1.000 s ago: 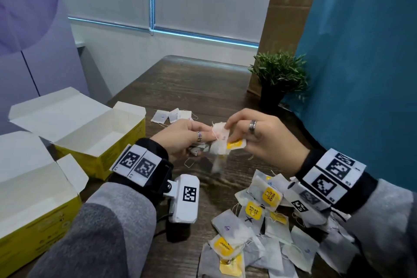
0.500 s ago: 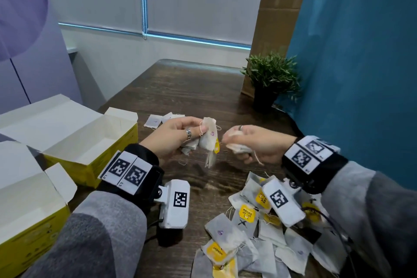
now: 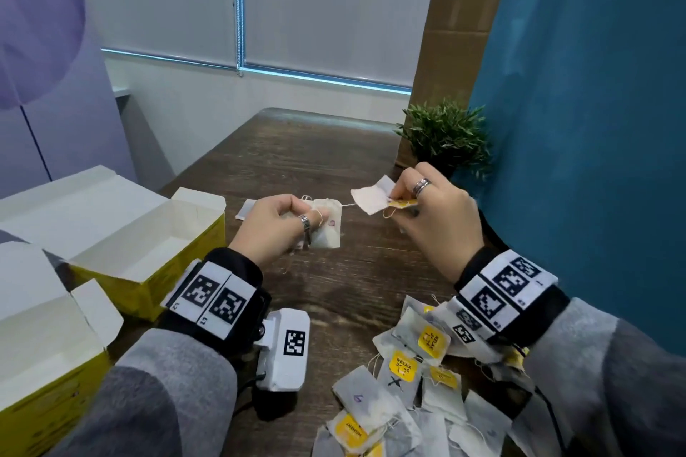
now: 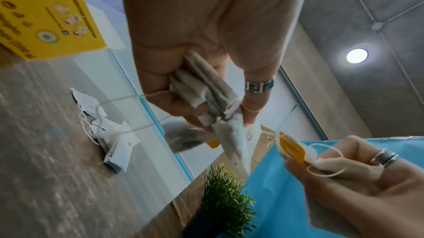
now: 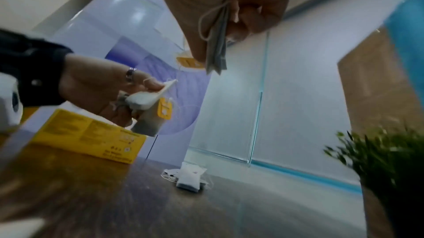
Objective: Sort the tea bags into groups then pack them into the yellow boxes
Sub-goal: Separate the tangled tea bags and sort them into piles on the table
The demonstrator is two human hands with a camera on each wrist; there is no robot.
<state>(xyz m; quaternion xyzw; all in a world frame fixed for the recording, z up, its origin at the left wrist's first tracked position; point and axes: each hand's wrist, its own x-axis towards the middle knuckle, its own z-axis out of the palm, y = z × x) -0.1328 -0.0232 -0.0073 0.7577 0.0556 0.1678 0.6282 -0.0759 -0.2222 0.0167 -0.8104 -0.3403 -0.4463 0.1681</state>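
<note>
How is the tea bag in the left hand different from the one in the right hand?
The left hand grips a bunch of tea bags, and the front one hangs down showing a small purple mark. The right hand pinches a single tea bag, held out sideways, with its yellow tag pressed against it; no mark shows. A thin string seems to run between them. Both are pale paper bags held above the wooden table.

Dark wood table (image 3: 297, 145); white blinds (image 3: 326, 4) behind; teal curtain (image 3: 594, 122) rt; potted plant (image 3: 445, 134); ceiling lamp (image 4: 357, 56) lit.
</note>
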